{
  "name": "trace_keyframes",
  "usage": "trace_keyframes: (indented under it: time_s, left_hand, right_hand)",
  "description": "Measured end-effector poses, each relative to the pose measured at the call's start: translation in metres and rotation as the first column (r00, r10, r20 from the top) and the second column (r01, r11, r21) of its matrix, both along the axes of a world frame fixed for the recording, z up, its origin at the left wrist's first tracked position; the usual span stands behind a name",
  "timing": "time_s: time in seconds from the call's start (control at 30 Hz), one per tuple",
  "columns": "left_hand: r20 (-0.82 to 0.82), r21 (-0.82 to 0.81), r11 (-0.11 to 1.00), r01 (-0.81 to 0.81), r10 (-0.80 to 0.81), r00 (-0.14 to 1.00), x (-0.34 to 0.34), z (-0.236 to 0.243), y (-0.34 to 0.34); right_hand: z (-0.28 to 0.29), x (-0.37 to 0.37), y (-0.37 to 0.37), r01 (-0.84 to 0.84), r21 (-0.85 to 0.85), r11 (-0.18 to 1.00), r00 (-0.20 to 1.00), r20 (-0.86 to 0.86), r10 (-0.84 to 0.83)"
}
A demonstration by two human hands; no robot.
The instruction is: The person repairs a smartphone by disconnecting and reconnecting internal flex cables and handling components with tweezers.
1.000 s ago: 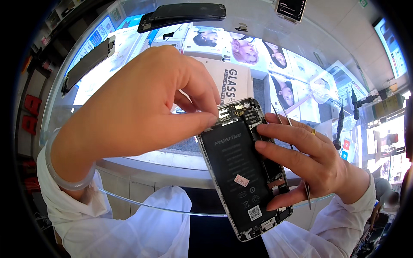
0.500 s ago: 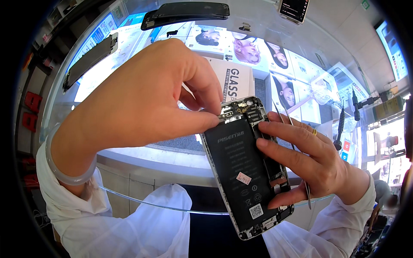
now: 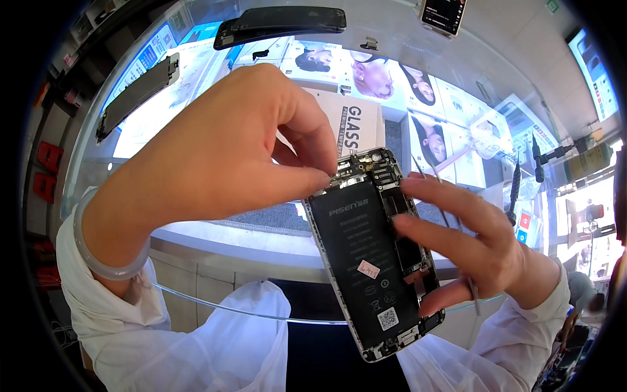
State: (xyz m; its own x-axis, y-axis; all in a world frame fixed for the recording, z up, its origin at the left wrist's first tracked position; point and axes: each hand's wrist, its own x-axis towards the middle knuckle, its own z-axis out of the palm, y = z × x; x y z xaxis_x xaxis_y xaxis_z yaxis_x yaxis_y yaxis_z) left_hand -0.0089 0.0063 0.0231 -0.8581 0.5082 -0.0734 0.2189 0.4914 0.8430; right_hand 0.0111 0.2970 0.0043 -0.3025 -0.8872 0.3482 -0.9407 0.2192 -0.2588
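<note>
An opened phone (image 3: 405,258) is held tilted over the counter's near edge, its inside facing up. A black battery (image 3: 349,242) with a small pink sticker fills most of it; metal parts and a circuit board run along the top and right. My left hand (image 3: 255,150) pinches the phone's top left corner between thumb and fingers; any small part between the fingertips is hidden. Metal tweezers (image 3: 475,299) are tucked in my right hand (image 3: 477,235). Its fingers are spread along the phone's right side, the thumb at the lower right edge.
A glass counter holds a white box (image 3: 359,121) beyond the phone. At the back lies a dark phone part (image 3: 281,26), and at left a screen panel (image 3: 138,95). A screwdriver (image 3: 515,189) is at right. Another phone (image 3: 443,16) shows a lit screen at the far edge.
My right index and middle fingers have lifted and shifted slightly right, uncovering more of the phone's board. The tweezers moved with that hand. My left hand keeps nearly the same place.
</note>
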Motion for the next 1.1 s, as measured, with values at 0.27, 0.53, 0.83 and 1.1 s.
trace_keyframes:
  time_s: [0.27,0.53,0.83,1.1]
  left_hand:
    - [-0.020,0.003,1.000,0.004,-0.004,1.000,0.001,-0.002,0.000]
    - [-0.036,-0.001,1.000,0.011,-0.011,0.999,0.002,-0.001,0.001]
    - [-0.143,0.004,0.999,0.047,-0.046,0.989,0.003,-0.007,-0.001]
    - [-0.517,-0.136,0.964,0.228,-0.265,0.814,0.001,-0.015,-0.003]
  right_hand:
    - [0.015,-0.014,0.006,0.097,-0.187,0.978,0.990,0.120,-0.075]
    - [0.004,-0.015,-0.004,0.090,-0.044,0.995,0.986,0.143,-0.083]
    - [-0.003,-0.011,-0.009,0.135,0.002,0.991,0.991,0.013,-0.135]
    - [-0.005,-0.011,-0.010,0.144,0.011,0.990,0.989,-0.043,-0.143]
